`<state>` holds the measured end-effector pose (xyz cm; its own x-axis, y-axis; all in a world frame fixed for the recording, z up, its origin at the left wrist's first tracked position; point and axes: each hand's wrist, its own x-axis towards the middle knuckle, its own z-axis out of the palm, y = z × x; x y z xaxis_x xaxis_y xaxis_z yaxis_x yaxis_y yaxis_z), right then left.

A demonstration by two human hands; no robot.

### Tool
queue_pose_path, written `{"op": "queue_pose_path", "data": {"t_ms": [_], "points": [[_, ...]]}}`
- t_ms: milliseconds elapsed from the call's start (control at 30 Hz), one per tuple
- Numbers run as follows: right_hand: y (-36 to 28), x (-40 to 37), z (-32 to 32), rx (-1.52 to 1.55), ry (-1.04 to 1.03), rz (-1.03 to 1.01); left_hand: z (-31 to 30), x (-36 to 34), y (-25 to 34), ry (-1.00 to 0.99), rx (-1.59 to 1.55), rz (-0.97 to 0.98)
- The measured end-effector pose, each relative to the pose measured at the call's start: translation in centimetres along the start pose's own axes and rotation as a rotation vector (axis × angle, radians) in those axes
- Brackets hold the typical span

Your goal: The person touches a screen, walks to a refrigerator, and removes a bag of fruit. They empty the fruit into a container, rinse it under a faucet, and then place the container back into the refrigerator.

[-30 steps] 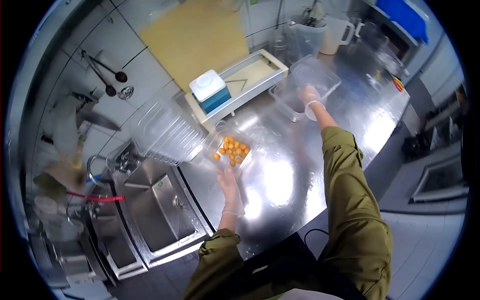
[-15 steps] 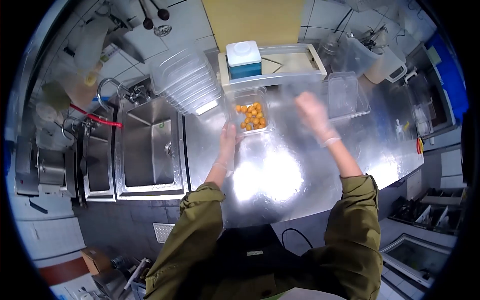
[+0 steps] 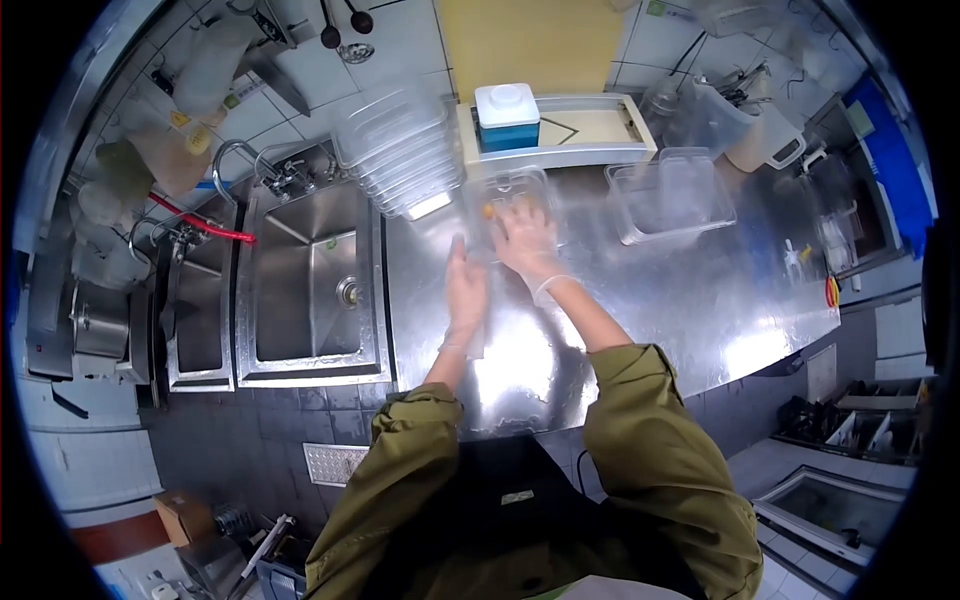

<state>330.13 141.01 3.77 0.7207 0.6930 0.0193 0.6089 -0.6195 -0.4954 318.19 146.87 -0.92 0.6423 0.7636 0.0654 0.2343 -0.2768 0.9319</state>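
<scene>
A clear plastic container with small round orange balls in it stands on the steel counter, a see-through lid over its top. My right hand, in a thin clear glove, lies spread over the lid and hides most of the balls. At the container's near left corner is my left hand, gloved too, its fingers stretched forward and apart from any grip.
Left of the container stands a tilted stack of clear containers, beside a steel sink. On the right, another clear container has a clear lid on it. A teal box with a white top stands on the cream tray behind.
My right hand has swung left from beside the right-hand container onto the top of the container of balls. The balls, plainly visible before, are now mostly covered. My left hand stays beside the container.
</scene>
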Motion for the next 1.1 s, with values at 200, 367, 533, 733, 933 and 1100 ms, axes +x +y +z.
{"op": "queue_pose_path", "data": {"t_ms": [200, 367, 533, 733, 933, 1100], "points": [[3.1, 0.1, 2.5, 0.298, 0.122, -0.087, 2.9, 4.8, 0.8, -0.209, 0.911, 0.346], [12.1, -3.8, -0.8, 0.215, 0.534, 0.000, 3.3, 5.8, -2.0, -0.211, 0.895, 0.424], [26.4, -4.8, -6.9, 0.568, 0.368, 0.716, 2.9, 5.9, 0.1, -0.260, 0.902, 0.341], [33.4, 0.1, -6.3, 1.231, 0.360, 0.785, 7.3, 4.8, 6.7, -0.031, 0.888, 0.441], [30.7, -8.1, -3.3, 1.508, 0.301, 0.607, 25.8, 2.6, 15.7, -0.387, 0.514, 0.170], [27.3, -13.9, -4.7, 1.539, 0.201, 0.673, 33.4, 0.1, 13.5, -0.211, 0.102, -0.085]]}}
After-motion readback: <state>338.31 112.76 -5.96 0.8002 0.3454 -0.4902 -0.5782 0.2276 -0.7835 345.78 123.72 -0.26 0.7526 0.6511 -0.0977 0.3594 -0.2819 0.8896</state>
